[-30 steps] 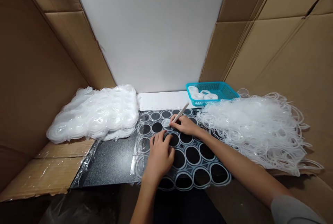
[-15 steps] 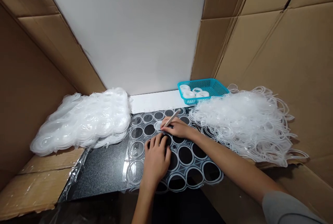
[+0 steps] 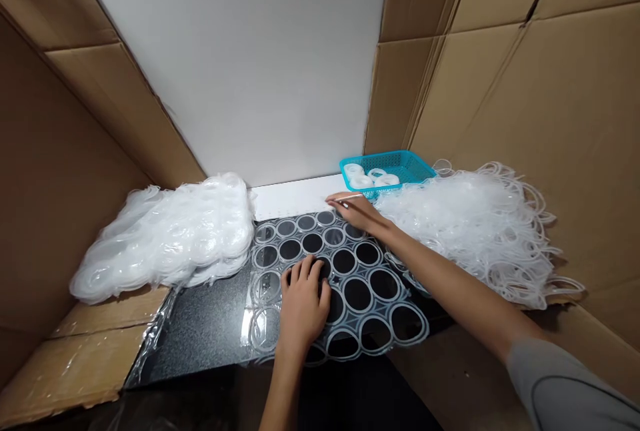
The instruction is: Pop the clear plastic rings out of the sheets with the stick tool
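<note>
I see the left hand (image 3: 303,304) lying flat, fingers (image 3: 305,269) spread and together with nothing clamped, pressing on the clear ring sheet (image 3: 350,284) that is spread over the dark table (image 3: 210,324). The right hand (image 3: 357,212) is at the sheet's far edge, its fingers pinched on a thin white stick (image 3: 345,199) that lies nearly level (its tip points left, over the white strip (image 3: 295,199) along the back). Left of the sheet sits a pile of clear discs (image 3: 170,237); right of it, a heap of loose clear rings (image 3: 475,224), whose near edge touches the forearm. Behind the right hand stands a turquoise basket (image 3: 420,165) with white rolls (image 3: 370,179) inside. Cardboard walls (image 3: 525,97) close both sides.
</note>
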`<state>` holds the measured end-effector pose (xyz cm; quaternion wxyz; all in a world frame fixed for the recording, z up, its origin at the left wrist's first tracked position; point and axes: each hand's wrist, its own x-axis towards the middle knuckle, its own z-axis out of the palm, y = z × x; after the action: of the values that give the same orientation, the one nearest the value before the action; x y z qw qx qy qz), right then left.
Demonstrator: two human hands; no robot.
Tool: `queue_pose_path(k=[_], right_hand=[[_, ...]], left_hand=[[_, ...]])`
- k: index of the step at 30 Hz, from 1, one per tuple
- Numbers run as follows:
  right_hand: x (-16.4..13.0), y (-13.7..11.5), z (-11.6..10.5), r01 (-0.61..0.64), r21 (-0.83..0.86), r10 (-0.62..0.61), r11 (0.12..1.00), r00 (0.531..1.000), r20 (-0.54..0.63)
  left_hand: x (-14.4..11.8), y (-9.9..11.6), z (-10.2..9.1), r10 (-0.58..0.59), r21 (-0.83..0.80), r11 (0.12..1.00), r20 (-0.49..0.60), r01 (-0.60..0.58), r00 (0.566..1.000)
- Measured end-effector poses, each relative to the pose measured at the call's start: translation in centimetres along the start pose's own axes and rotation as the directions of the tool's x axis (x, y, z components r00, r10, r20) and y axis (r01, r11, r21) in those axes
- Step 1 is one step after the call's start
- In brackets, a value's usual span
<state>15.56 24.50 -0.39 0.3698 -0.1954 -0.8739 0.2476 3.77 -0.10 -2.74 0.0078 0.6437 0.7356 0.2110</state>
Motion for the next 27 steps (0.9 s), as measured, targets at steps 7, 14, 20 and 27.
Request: queue_pose_path(k=[7,14,20,27], right_hand=[[-4.6,-0.6,-0.1,-0.133,0.105,0.109,0.986,0.972,0.209],[-5.1,-0.7,0.3,-0.350,0.289,0.290,0.891,0.929,0.232],[-5.4,-0.7,0.6,-0.340,0.310,0.288,0.888,0.936,0.203],[-5.4,-0.7,0.6,-0.309,0.303,0.266,0.901,0.948,0.177]], left_hand=[[0.3,0.2,-0.5,0.069,-0.085,0.993,-0.094,-0.078,0.993],[1.8,2.7,1.2,0.095,-0.123,0.987,-0.053,-0.100,0.994],[2.4,3.3,2.2,0.077,-0.097,0.992,-0.022,-0.079,0.997],[2.2,3.2,2.0,0.088,-0.051,0.995,0.023,-0.087,0.996]])
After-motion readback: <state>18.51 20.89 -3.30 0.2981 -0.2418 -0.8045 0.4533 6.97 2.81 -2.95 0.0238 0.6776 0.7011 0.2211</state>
